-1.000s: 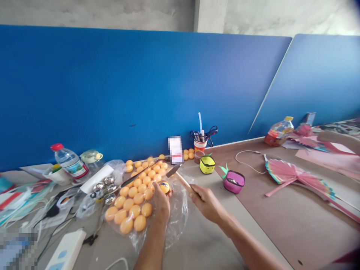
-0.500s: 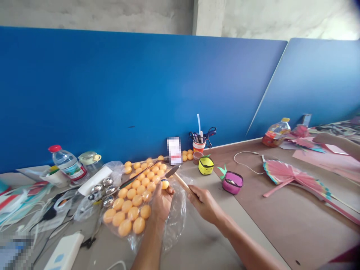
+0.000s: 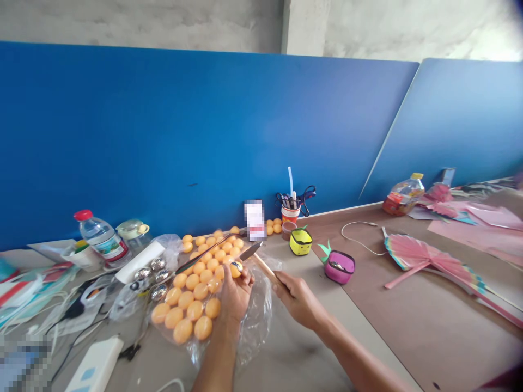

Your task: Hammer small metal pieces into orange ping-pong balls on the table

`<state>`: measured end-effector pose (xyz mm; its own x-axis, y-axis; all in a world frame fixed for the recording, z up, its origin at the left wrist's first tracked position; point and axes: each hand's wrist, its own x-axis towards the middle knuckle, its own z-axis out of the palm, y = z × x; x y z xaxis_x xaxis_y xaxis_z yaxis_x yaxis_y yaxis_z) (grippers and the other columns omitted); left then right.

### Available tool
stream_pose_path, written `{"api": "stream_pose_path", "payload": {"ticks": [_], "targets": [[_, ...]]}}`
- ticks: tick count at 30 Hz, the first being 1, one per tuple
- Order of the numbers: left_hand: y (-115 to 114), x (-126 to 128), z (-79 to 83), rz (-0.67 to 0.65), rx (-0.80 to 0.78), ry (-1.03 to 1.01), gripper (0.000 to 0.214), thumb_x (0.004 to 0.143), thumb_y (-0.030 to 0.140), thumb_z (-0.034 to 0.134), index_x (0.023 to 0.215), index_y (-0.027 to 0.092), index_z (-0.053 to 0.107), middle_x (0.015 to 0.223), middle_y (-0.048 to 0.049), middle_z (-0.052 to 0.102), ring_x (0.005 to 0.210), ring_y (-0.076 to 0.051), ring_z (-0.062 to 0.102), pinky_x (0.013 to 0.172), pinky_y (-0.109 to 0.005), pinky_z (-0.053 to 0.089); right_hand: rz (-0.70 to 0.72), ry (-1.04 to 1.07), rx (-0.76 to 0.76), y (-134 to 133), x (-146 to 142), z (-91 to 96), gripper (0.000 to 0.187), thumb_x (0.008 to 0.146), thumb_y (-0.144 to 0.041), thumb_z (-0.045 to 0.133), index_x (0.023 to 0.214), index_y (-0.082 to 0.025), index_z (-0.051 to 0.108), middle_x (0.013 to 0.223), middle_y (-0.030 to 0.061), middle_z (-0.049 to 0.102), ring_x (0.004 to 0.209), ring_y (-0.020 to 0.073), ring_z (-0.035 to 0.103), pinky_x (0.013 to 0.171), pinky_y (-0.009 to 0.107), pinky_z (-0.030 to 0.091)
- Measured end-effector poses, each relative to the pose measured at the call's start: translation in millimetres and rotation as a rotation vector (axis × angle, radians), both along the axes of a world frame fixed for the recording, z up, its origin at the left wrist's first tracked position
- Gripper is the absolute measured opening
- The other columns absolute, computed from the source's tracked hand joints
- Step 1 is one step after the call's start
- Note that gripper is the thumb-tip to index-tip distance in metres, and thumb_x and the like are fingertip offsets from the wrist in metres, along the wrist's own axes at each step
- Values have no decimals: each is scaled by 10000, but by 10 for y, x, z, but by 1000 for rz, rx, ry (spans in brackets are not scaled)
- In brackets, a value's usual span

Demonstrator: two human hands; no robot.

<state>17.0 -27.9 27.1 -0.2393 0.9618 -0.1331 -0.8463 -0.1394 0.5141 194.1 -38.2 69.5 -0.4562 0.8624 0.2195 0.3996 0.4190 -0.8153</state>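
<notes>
My left hand (image 3: pixel 236 295) is closed around a small orange ball (image 3: pixel 236 269) with a dark mark on it, held up by the fingertips. In my right hand (image 3: pixel 299 300) is the wooden handle of a small hammer (image 3: pixel 266 268). Its dark, tapered head lies crosswise just above the ball; whether the two touch I cannot tell. Under and left of my left hand, many orange balls (image 3: pixel 186 300) lie in a clear plastic bag (image 3: pixel 255 332). A thin dark strip (image 3: pixel 200 254) rests across these balls.
A yellow pouch (image 3: pixel 300 242) and a purple pouch (image 3: pixel 340 267) stand right of the hammer. Behind are a cup of tools (image 3: pixel 290 213) and a blue partition (image 3: pixel 204 136). A water bottle (image 3: pixel 104 239), shiny silver balls (image 3: pixel 158 276) and a power strip (image 3: pixel 96 365) lie left; a pink fan (image 3: pixel 429 256) lies right.
The ball has turned a little in my left fingers, so its mark shows differently. The hammer stays close above it. At the far right, another person's forearm has mostly drawn back from the pink items.
</notes>
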Motion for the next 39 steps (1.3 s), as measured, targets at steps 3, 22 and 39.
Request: {"api": "stream_pose_path", "payload": {"ticks": [3,22,39], "targets": [[6,12,10,9,-3,8,409,765,573,729,755,205,550,590,48,495,484,-96,420,585,-262,430,-7,-46,31,-27,-29,-23,135,909,-255,435,790,-210,480,655,-32,488,583,123,437,560,235,306],[-8,74,70,122,-142,177,434,790,604,672,694,224,484,537,58,437,489,-108,401,553,-250,441,-16,-89,78,-92,-75,-25,141,916,-252,416,839,-211,527,674,-7,536,571,134,454,560,229,319],[32,57,30,138,-182,85,342,779,491,726,763,210,531,606,43,545,539,-123,540,573,-271,468,-43,-13,110,-58,-40,-44,139,914,-269,414,823,-209,500,665,-17,512,573,127,448,554,229,318]]}}
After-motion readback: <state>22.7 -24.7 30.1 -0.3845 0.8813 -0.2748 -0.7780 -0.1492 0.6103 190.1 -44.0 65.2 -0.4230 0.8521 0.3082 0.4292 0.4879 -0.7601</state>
